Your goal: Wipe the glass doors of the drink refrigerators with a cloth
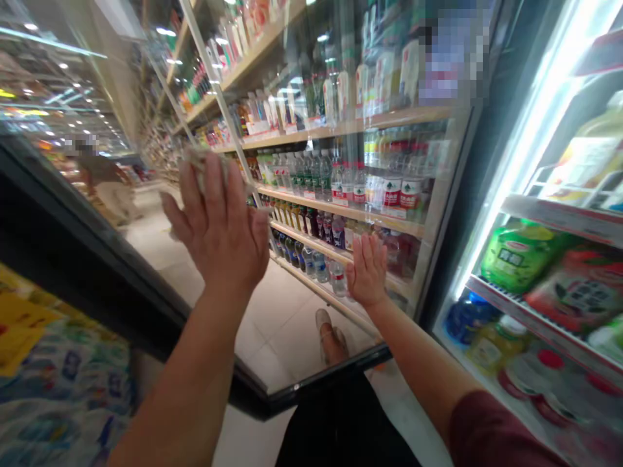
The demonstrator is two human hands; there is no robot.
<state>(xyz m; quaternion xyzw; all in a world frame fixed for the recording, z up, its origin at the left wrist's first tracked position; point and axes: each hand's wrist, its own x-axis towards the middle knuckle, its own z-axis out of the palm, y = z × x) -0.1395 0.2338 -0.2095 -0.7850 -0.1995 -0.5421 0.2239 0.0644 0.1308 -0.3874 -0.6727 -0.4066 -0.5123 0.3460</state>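
A glass door (292, 337) in a black frame stands swung open in front of me. My left hand (221, 227) is raised against the glass with its fingers spread, over what looks like a pale, crumpled cloth (197, 155). Only edges of this cloth show around the fingers; the palm side is hidden. Lower and to the right, my right hand (368, 269) lies flat on the pane, fingers stretched out and nothing visible in it.
To the right is a lit cooler shelf (559, 217) with green and red packs and bottles. Shelves of bottles (316, 172) show through or in the glass. Wrapped packs (63, 389) stand at the lower left. A person (104, 181) is farther back on the left.
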